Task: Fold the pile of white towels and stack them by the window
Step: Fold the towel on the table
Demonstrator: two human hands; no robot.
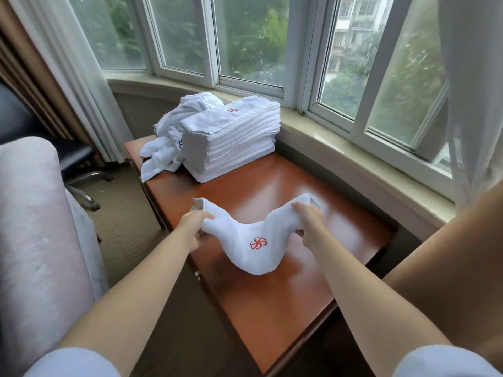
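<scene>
While the towel (pixel 251 240) sags between our two hands, its middle droops down onto the bench (pixel 272 300) with the red logo (pixel 258 243) facing us. Our left hand (pixel 194 227) pinches one end and our right hand (pixel 309 223) grips the other, both clamped on the cloth and held well apart, above the wood. Beyond them, at the far end of the bench just beside the window (pixel 250 39), stands the stack (pixel 231 140) of folded towels, and the pile (pixel 170 134) of unfolded ones lies crumpled against its left side, partly hanging over the bench edge. We judge this to be the middle of a fold, with most of the work done, since the stack is tall and the pile is small. The main risk now is a crooked fold: the cloth looks doubled already and slack, so if our hands come together unevenly the edges will not meet and the towel will sit lopsided on the stack. A loose pinch could also let a corner slip, and the layers would open. When we carry it over, a careless set-down could nudge the tall stack askew or push the overhanging pile off onto the floor (pixel 128 213). The bench looks glossy, so a towel laid down may slide as we smooth it.
</scene>
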